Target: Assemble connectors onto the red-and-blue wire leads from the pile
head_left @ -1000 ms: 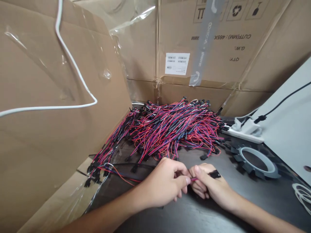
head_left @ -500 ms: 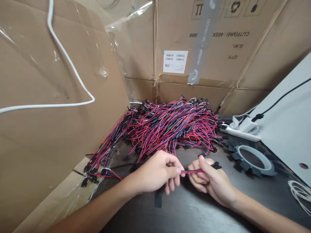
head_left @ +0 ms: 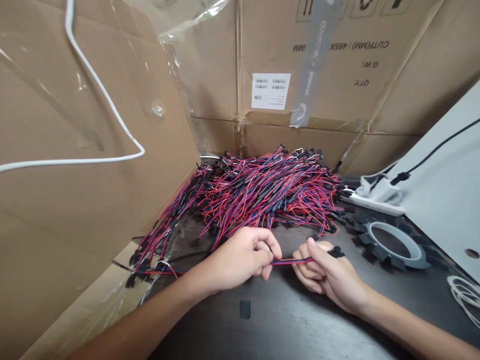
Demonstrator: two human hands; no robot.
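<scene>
Between my two hands a thin wire harness (head_left: 288, 261) of red, dark and orange wires is stretched level above the dark table. My left hand (head_left: 243, 260) pinches it with thumb and curled fingers. My right hand (head_left: 326, 272) grips the other end, thumb on top, and a black connector (head_left: 336, 252) sticks out past the thumb. Behind the hands lies a big heap of similar wire harnesses (head_left: 262, 190) with black sleeves and connectors. On the table below my left hand is a small dark square of tape (head_left: 245, 309).
At the right lies a grey tape ring (head_left: 397, 245) with dark tabs stuck around its rim. A white power strip (head_left: 375, 202) with plugs is behind it. Cardboard boxes (head_left: 210, 85) stand at the back and left. A coiled white cable (head_left: 465, 297) lies at the right edge.
My left hand has slid slightly left along the harness, so more wire shows between my hands. An orange wire now stands out from the others. My right hand has hardly moved.
</scene>
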